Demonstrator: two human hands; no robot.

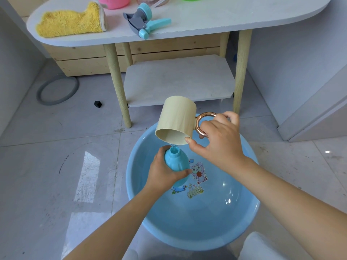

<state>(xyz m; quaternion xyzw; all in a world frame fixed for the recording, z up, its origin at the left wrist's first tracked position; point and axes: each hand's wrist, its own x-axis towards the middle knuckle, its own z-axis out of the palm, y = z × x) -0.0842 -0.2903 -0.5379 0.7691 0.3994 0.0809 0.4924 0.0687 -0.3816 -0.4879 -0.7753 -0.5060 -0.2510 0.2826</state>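
Grips tight: left hand (163,172) round bottle (176,158), right hand (220,140) on cup (176,119).

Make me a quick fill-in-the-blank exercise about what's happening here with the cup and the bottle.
The left hand grips the ____ bottle.
The right hand pours from the beige cup ____ the bottle.
The yellow mitt lies ____ the table.
Missing words: blue, into, on.
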